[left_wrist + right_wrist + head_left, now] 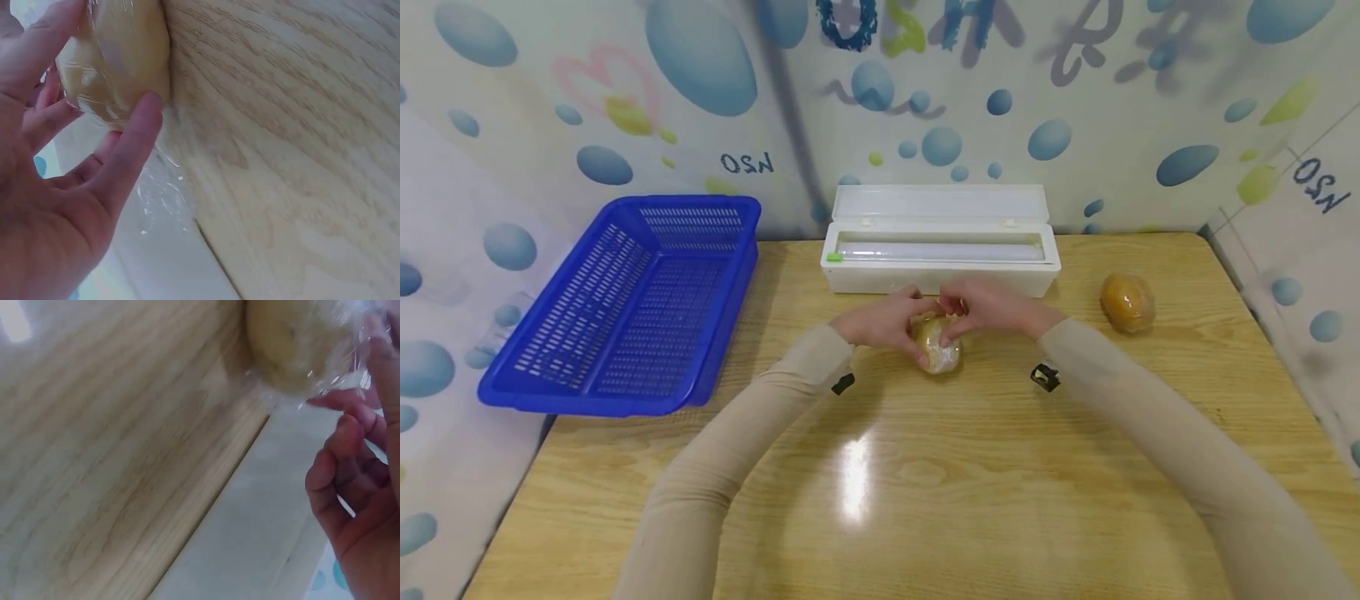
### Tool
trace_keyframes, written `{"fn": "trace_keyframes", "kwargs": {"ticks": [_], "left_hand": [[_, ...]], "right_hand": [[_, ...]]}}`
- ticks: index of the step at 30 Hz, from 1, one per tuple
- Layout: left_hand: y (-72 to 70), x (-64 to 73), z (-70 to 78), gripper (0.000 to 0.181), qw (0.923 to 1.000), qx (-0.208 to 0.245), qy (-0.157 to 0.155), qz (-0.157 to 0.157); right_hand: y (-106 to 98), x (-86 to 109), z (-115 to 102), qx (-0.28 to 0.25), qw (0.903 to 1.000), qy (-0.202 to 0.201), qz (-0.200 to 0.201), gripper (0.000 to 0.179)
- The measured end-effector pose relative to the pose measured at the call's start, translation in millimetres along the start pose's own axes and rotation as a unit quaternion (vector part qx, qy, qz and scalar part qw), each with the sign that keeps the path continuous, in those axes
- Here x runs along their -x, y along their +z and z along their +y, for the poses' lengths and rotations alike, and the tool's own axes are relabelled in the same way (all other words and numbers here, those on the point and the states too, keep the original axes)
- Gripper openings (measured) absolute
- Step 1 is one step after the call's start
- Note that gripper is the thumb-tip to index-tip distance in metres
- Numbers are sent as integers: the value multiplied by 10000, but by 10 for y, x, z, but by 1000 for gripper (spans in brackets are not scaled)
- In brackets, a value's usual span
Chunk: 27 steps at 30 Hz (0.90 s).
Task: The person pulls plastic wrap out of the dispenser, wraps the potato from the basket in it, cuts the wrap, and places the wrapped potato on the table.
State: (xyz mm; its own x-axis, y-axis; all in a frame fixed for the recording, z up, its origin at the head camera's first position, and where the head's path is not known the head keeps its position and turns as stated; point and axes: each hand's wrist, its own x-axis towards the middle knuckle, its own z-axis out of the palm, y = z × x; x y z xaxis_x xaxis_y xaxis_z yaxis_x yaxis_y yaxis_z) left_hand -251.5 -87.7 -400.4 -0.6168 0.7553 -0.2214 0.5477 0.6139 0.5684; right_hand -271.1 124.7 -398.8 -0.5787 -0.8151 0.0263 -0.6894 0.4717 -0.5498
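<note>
A potato (942, 357) in clear cling film sits on the table in front of the white film box. My left hand (883, 322) grips it from the left, thumb on the near side. In the left wrist view, those fingers (134, 134) curl round the wrapped potato (125, 56), and loose film trails below it. From the right, my right hand (992, 306) pinches film at the potato's top. The right wrist view shows the thumb and forefinger at the crinkled film beside the potato (294, 344), while the other fingers (340, 450) are curled.
The white cling film box (940, 279) stands lid up against the wall, a film roll inside. A blue plastic basket (700, 367) stands at the left. Another film-wrapped, orange-brown round item (1127, 302) lies at the right on the wooden table (925, 500).
</note>
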Motion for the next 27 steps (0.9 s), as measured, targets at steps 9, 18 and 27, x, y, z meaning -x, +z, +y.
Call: {"fn": "trace_keyframes", "kwargs": {"ticks": [9, 18, 27], "left_hand": [[47, -7, -115, 87, 9946, 1019, -145, 89], [35, 2, -109, 66, 9976, 682, -82, 130], [10, -38, -100, 66, 9988, 481, 6, 40]], "right_hand": [[24, -115, 155, -53, 9977, 510, -437, 47], [41, -186, 208, -542, 9897, 986, -880, 46], [73, -43, 341, -1117, 9916, 595, -256, 34]]}}
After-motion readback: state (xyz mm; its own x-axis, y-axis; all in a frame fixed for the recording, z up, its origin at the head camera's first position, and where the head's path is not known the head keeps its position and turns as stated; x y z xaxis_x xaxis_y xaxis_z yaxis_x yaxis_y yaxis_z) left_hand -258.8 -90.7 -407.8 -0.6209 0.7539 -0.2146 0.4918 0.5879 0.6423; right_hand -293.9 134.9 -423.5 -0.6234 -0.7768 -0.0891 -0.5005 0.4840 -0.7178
